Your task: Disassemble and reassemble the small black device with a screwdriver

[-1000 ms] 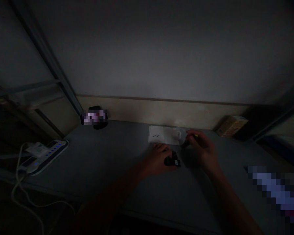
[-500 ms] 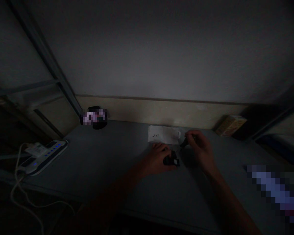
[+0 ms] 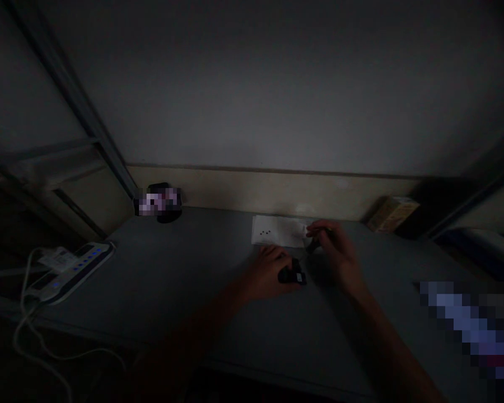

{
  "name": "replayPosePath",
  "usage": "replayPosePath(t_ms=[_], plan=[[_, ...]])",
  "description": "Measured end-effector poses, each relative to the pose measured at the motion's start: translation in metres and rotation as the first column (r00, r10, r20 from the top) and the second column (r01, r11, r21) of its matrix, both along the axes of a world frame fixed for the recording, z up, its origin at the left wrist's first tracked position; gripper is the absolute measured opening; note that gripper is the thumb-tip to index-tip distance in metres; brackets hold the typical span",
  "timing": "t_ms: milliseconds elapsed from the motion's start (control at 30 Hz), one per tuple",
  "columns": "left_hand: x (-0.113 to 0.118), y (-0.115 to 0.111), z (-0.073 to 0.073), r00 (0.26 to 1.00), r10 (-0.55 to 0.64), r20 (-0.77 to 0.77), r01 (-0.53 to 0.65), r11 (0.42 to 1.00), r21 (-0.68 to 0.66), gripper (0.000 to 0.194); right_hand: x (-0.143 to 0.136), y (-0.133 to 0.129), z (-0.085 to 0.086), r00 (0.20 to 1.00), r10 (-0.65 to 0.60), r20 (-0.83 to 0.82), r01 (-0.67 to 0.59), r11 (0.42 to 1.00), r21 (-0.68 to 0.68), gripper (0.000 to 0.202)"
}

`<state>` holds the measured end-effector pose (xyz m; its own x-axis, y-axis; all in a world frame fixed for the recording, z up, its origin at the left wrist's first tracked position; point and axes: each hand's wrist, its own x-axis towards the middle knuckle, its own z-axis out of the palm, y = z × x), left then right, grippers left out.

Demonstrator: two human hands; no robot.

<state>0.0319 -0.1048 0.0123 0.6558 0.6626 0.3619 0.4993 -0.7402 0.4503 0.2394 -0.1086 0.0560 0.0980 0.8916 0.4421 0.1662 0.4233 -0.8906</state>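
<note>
My left hand (image 3: pixel 271 274) is closed around a small black device (image 3: pixel 293 274) with a pale square patch, steadying it against the grey table. My right hand (image 3: pixel 338 252) pinches a dark-handled screwdriver (image 3: pixel 313 245), whose thin shaft slants down and left toward the device. In the dim light I cannot tell whether the tip touches it. Just behind both hands lies a white sheet of paper (image 3: pixel 281 224). Several tiny dark screws (image 3: pixel 265 232) rest on its left part.
A white power strip (image 3: pixel 73 271) with blue lights and cables is at the table's left end. A blurred object on a dark stand (image 3: pixel 168 215) stands at the back left. At the back right is a small box (image 3: pixel 392 214); a blurred-out item (image 3: pixel 466 324) lies at right.
My right hand has shifted slightly left with the screwdriver, closer to the paper. My left hand keeps its hold on the black device. The whole view has moved a little.
</note>
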Motion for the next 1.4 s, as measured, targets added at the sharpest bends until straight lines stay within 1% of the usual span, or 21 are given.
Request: replayPosePath(t_ms=[133, 200, 300, 400, 467, 533, 600, 733, 800, 867, 933, 1033, 1133, 1233, 1300, 1400], plan=[[-0.0001, -0.0012, 0.0013, 1.0, -0.005, -0.004, 0.005, 1.0, -0.006, 0.03, 0.0023, 0.0001, -0.0038, 0.991, -0.117, 0.07, 0.115, 0.993, 0.032, 0.02], [-0.0005, -0.0017, 0.0019, 1.0, -0.007, 0.005, 0.007, 1.0, -0.006, 0.03, 0.0045, 0.0008, -0.0044, 0.989, -0.128, 0.076, 0.126, 0.992, 0.03, 0.02], [-0.001, -0.0016, 0.0022, 1.0, -0.008, -0.001, 0.008, 1.0, 0.0, 0.03, 0.0067, 0.0011, -0.0025, 0.993, -0.096, 0.067, 0.097, 0.995, -0.004, 0.025], [-0.0014, -0.0012, 0.0025, 1.0, -0.013, -0.015, 0.013, 1.0, 0.011, 0.03, 0.0068, 0.0005, 0.0001, 0.999, -0.037, 0.005, 0.037, 0.999, -0.025, 0.036], [-0.0016, -0.0013, 0.0028, 1.0, -0.015, -0.014, 0.016, 1.0, 0.016, 0.031, 0.0054, 0.0001, 0.0004, 0.999, 0.0, -0.052, -0.001, 1.0, -0.03, 0.033], [-0.0016, -0.0015, 0.0029, 1.0, -0.014, -0.014, 0.014, 1.0, 0.02, 0.031, 0.0034, -0.0002, -0.0006, 0.997, 0.011, -0.079, -0.013, 0.999, -0.029, 0.027], [-0.0014, -0.0016, 0.0027, 1.0, -0.01, -0.018, 0.011, 1.0, 0.022, 0.031, 0.0015, -0.0004, -0.0018, 0.998, -0.024, -0.058, 0.022, 1.0, -0.02, 0.023], [-0.0009, -0.0005, 0.001, 1.0, -0.014, -0.025, 0.015, 1.0, 0.022, 0.032, 0.0008, -0.0008, -0.0009, 0.99, -0.141, 0.007, 0.141, 0.99, -0.001, 0.021], [-0.0006, -0.0001, 0.0002, 1.0, -0.01, -0.029, 0.011, 1.0, 0.03, 0.032, 0.0021, -0.001, 0.0009, 0.988, -0.155, 0.014, 0.155, 0.988, -0.011, 0.022], [-0.0006, -0.0001, 0.0002, 0.999, -0.003, -0.033, 0.004, 0.999, 0.037, 0.032, 0.0038, -0.001, 0.0027, 0.99, -0.142, 0.02, 0.143, 0.989, -0.035, 0.023], [-0.0008, -0.0006, 0.0009, 0.999, -0.005, -0.031, 0.006, 0.999, 0.038, 0.032, 0.0053, -0.0007, 0.0039, 0.992, -0.12, 0.023, 0.121, 0.991, -0.051, 0.028], [-0.0011, -0.0011, 0.0017, 0.999, -0.001, -0.037, 0.002, 0.999, 0.034, 0.032, 0.0063, 0.0006, 0.0041, 0.998, -0.067, -0.015, 0.066, 0.997, -0.027, 0.036], [-0.0009, -0.0005, 0.0011, 0.999, 0.011, -0.05, -0.01, 1.0, 0.03, 0.033, 0.005, 0.0014, 0.0027, 0.998, -0.001, -0.069, 0.0, 1.0, -0.013, 0.032], [-0.0005, 0.0004, 0.0001, 0.999, 0.003, -0.051, -0.002, 1.0, 0.03, 0.033, 0.0024, 0.0009, 0.0011, 0.997, 0.012, -0.077, -0.014, 0.999, -0.03, 0.026], [-0.0004, 0.0006, -0.0006, 0.999, 0.002, -0.051, -0.001, 1.0, 0.031, 0.033, 0.0013, 0.0003, 0.0001, 0.998, -0.023, -0.052, 0.022, 0.999, -0.023, 0.024], [-0.0001, 0.0004, -0.0016, 0.999, 0.01, -0.044, -0.008, 0.999, 0.037, 0.034, 0.0018, 0.0006, -0.0017, 0.991, -0.128, 0.022, 0.128, 0.992, -0.001, 0.023]])
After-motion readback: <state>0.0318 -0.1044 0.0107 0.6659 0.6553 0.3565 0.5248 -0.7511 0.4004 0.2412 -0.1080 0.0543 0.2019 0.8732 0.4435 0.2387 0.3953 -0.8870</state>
